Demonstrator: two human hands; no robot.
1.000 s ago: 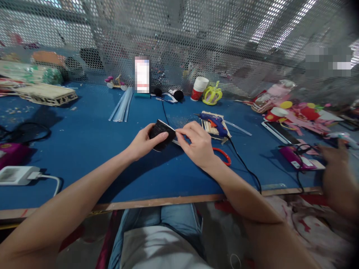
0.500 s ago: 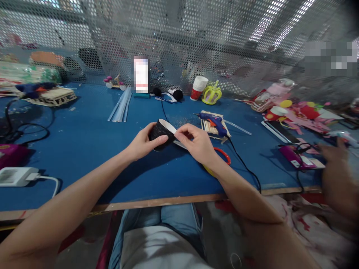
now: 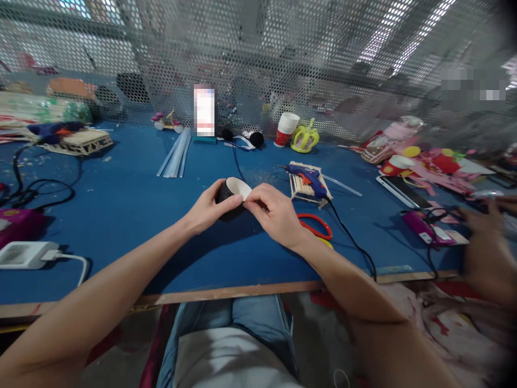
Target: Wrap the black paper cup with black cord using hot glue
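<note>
A small black cup (image 3: 231,198) with a white inside lies tipped on its side, mouth facing up and away, held just above the blue bench (image 3: 121,215) near its middle. The left hand (image 3: 205,207) wraps its fingers around the cup's dark wall, thumb across the front. The right hand (image 3: 274,213) meets it from the other side, its fingers pinched shut on the cup's rim. Just right of that hand lie red-handled scissors (image 3: 317,226), and beyond them a blue glue gun (image 3: 309,178) rests on a small raft of wooden sticks (image 3: 301,188). Farther back stand a paper cup (image 3: 287,128) and a yellow crown (image 3: 305,137). At the far right another person's hand (image 3: 484,248) shows, blurred.
</note>
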